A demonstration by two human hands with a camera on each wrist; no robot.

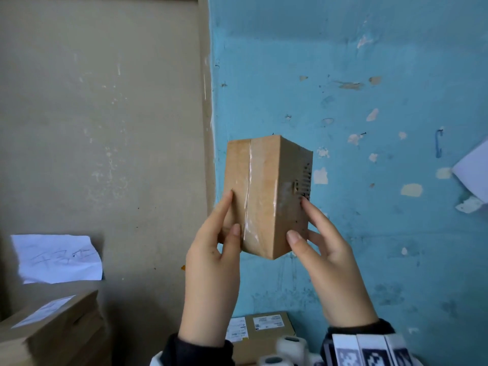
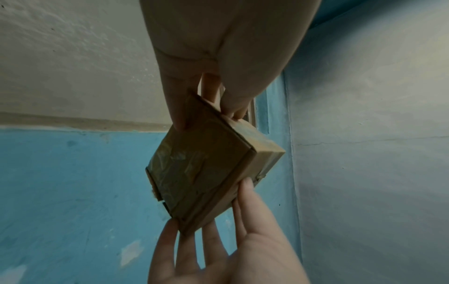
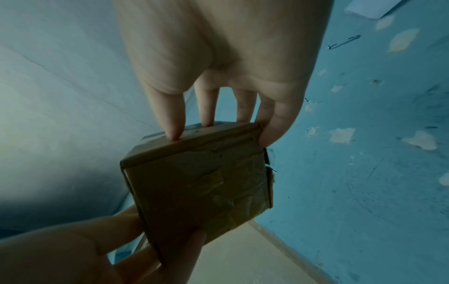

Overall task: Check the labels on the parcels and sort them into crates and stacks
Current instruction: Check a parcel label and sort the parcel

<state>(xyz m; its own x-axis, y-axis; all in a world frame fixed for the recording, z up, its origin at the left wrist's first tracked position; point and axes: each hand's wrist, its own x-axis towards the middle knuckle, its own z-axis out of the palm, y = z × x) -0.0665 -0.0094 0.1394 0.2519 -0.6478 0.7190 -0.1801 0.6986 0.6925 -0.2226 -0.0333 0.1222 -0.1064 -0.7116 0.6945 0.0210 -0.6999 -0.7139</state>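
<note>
I hold a small brown cardboard parcel [image 1: 264, 196] upright in front of the blue wall, one corner edge toward me. Clear tape runs down its front seam. A dark printed patch [image 1: 304, 180] shows on its right face. My left hand [image 1: 228, 220] grips the lower left side, thumb on the front face. My right hand [image 1: 299, 219] grips the lower right side with thumb and fingers. The left wrist view shows the parcel [image 2: 206, 169] taped underneath, pinched between the left hand [image 2: 206, 119] and the right hand [image 2: 218, 249]. In the right wrist view the right hand [image 3: 218, 138] clasps the parcel [image 3: 199, 188].
A stack of flat cardboard boxes [image 1: 52, 331] with a label stands at lower left. A handwritten paper sheet [image 1: 58, 257] hangs on the beige wall above it. Labelled parcels [image 1: 264, 331] lie below my wrists. Another white sheet [image 1: 472, 170] hangs at the right edge.
</note>
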